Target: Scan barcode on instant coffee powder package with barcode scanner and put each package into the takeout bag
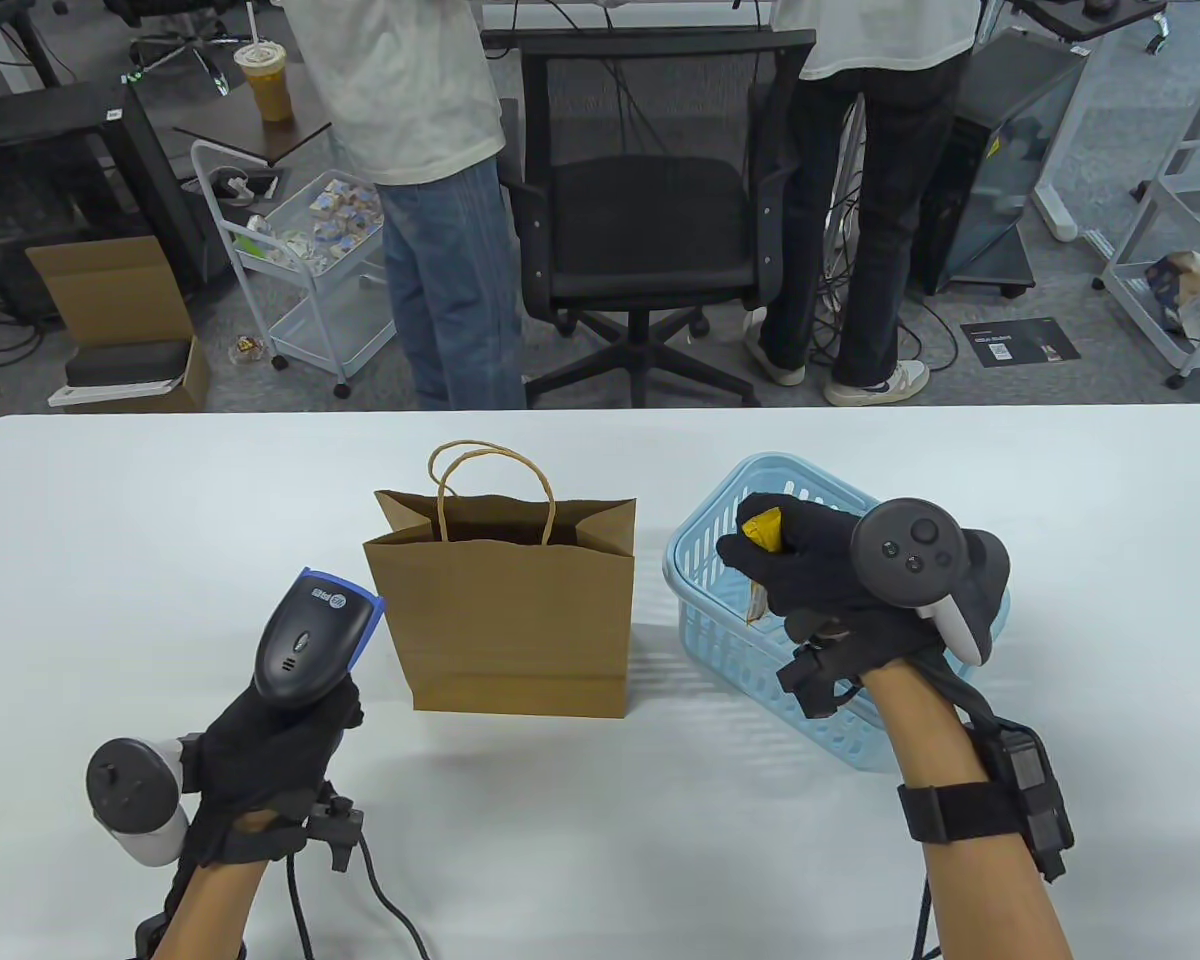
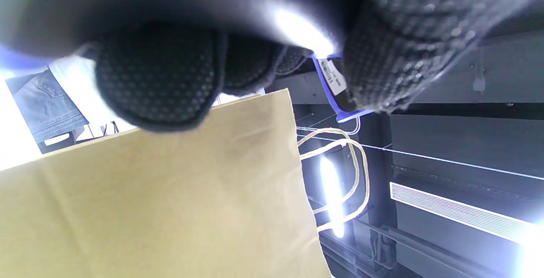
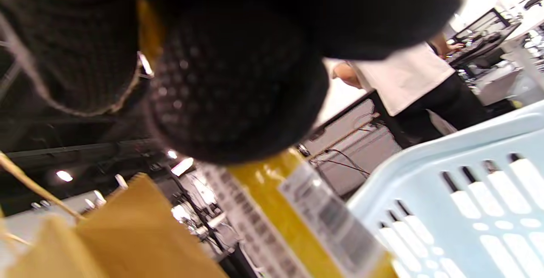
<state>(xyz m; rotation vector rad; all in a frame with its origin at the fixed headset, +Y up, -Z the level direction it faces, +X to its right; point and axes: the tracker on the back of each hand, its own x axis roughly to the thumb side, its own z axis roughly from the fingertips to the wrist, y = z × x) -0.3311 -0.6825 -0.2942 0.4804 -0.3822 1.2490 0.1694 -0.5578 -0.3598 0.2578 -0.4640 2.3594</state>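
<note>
Left hand (image 1: 270,745) wrapped round the barcode scanner (image 1: 312,640), left of the takeout bag (image 1: 505,610), aimed for a read. Right hand (image 1: 810,575) pinching a yellow coffee package (image 1: 763,530) above the blue basket (image 1: 700,600) (right of the bag), label seemingly outward for scanning.

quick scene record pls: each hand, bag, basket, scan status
left hand: grips barcode scanner, head aimed up-right toward the bag
right hand: holds yellow coffee packet over the basket
takeout bag: upright, open, between the hands
basket: light blue, right of the bag
scan status: packet not at scanner; not yet in bag
</note>
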